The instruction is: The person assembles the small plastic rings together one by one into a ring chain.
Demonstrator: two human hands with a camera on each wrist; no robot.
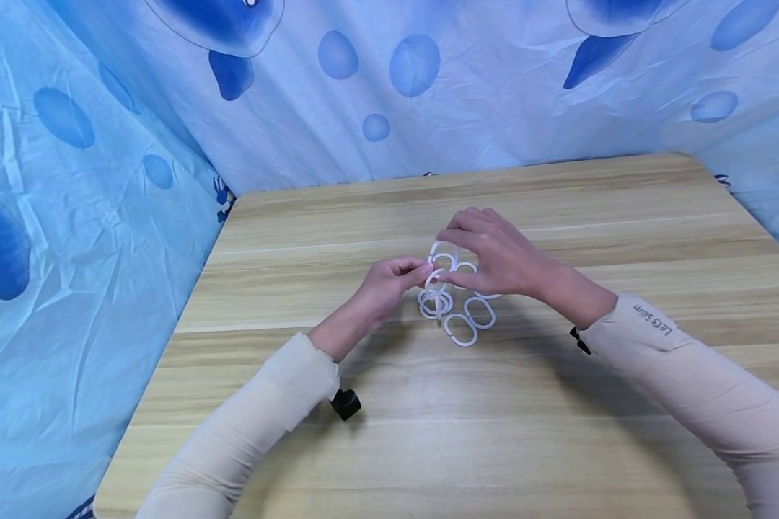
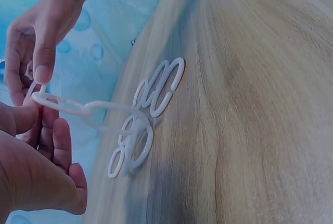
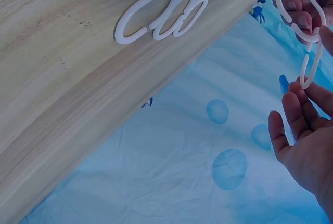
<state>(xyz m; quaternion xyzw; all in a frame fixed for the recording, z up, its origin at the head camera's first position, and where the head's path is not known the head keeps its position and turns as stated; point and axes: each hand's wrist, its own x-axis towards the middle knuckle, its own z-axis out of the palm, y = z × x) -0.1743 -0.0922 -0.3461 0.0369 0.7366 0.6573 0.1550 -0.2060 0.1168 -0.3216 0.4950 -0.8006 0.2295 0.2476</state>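
Several white plastic C-shaped rings, linked as a chain, are between and below the hands. My left hand (image 1: 384, 287) pinches a ring (image 2: 56, 103) between thumb and fingers. Coming from the right, my right hand (image 1: 503, 254) pinches an open-ended ring (image 3: 304, 81) with thumb and fingertip, right beside the left fingertips. In the left wrist view, a linked ring (image 2: 106, 104) hangs from the held one down to the table. More linked rings (image 1: 460, 330) lie on the wood below the hands. The exact joint at the fingertips is partly hidden.
The rings are over a wooden table (image 1: 467, 447) with light grain. Behind it and to its left hangs a blue curtain (image 1: 285, 122) with spots and cartoon figures. A black wrist camera (image 1: 346, 404) juts out under the left sleeve.
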